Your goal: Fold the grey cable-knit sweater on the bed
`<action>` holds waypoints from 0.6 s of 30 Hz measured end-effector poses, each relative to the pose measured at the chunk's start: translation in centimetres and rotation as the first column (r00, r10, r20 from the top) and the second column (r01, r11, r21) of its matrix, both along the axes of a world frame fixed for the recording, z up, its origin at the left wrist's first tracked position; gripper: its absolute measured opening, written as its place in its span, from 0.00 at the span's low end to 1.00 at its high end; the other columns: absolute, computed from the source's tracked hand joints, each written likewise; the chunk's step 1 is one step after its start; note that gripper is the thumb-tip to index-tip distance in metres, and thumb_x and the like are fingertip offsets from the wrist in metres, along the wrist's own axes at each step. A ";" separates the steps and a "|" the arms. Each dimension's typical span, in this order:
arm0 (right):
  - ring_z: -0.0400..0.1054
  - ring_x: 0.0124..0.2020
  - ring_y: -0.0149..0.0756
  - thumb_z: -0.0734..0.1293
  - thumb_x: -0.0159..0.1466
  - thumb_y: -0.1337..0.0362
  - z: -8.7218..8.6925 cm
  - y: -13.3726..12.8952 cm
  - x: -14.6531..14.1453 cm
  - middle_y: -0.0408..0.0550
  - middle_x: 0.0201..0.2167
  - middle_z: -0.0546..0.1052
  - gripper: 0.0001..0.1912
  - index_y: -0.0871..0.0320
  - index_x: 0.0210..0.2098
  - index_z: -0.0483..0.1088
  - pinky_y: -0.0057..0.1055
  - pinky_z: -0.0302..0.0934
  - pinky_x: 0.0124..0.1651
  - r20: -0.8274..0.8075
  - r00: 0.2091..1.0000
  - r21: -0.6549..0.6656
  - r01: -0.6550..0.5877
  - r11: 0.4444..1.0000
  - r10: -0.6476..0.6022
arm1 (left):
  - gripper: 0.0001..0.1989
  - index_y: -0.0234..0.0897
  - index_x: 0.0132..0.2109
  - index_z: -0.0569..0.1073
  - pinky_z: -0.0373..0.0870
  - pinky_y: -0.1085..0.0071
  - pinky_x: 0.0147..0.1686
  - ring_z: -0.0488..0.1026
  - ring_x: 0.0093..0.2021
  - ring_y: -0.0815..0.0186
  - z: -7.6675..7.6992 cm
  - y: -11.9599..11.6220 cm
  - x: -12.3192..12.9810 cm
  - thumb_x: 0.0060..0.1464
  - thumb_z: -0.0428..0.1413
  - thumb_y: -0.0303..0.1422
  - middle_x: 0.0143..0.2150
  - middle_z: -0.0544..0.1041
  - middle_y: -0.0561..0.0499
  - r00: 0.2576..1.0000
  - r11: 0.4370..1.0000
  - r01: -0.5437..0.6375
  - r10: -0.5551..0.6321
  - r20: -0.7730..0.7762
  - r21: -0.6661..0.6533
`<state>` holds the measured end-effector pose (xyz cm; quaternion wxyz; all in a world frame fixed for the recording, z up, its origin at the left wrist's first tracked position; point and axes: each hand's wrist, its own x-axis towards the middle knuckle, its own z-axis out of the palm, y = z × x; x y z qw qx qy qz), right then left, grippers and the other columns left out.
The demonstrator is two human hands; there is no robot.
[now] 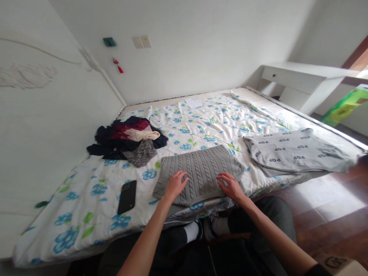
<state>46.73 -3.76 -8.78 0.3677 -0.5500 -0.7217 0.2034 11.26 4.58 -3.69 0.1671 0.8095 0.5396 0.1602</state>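
Observation:
A folded grey cable-knit sweater (198,176) lies at the near edge of a white quilt with blue and green flowers (212,122). My left hand (176,184) rests on the sweater's left part, fingers apart. My right hand (231,186) lies on its right part, also with spread fingers, and neither hand seems to grip the knit. To the left of my left hand lies a black smartphone (127,196), face down. A light grey garment printed with "POP" (293,151) lies spread at the right, beyond my right hand.
A heap of dark, red and cream clothes (126,140) sits on the bed at the left, and a sheet of paper (194,102) lies near the far edge. A carved white panel (43,115) borders the left side. A white desk (301,82) stands beyond the bed, with a wooden floor (330,214) to the right.

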 end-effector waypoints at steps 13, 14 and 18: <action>0.59 0.81 0.55 0.65 0.77 0.56 -3.9 1.6 -2.5 0.51 0.79 0.70 0.27 0.48 0.73 0.75 0.60 0.53 0.82 0.354 0.930 -0.127 0.153 0.980 -0.100 | 0.42 0.26 0.81 0.66 0.58 0.39 0.80 0.55 0.85 0.36 -7.2 8.8 -6.7 0.75 0.51 0.53 0.85 0.61 0.30 0.875 0.894 -0.436 0.448 -0.183 0.104; 0.62 0.79 0.56 0.66 0.77 0.55 -3.7 1.8 -2.7 0.53 0.77 0.73 0.25 0.49 0.71 0.77 0.59 0.55 0.80 0.346 0.930 -0.118 0.172 0.978 -0.122 | 0.42 0.26 0.81 0.66 0.59 0.38 0.80 0.54 0.85 0.35 -7.7 8.8 -6.9 0.75 0.50 0.54 0.85 0.61 0.30 0.870 0.885 -0.449 0.464 -0.165 0.124; 0.68 0.73 0.58 0.69 0.76 0.52 -2.2 4.6 -5.4 0.58 0.69 0.79 0.22 0.52 0.64 0.80 0.58 0.56 0.79 0.296 0.932 -0.066 0.241 0.968 -0.212 | 0.42 0.27 0.82 0.65 0.58 0.39 0.81 0.55 0.85 0.35 -9.0 8.6 -6.8 0.74 0.50 0.54 0.84 0.63 0.30 0.866 0.866 -0.457 0.486 -0.121 0.203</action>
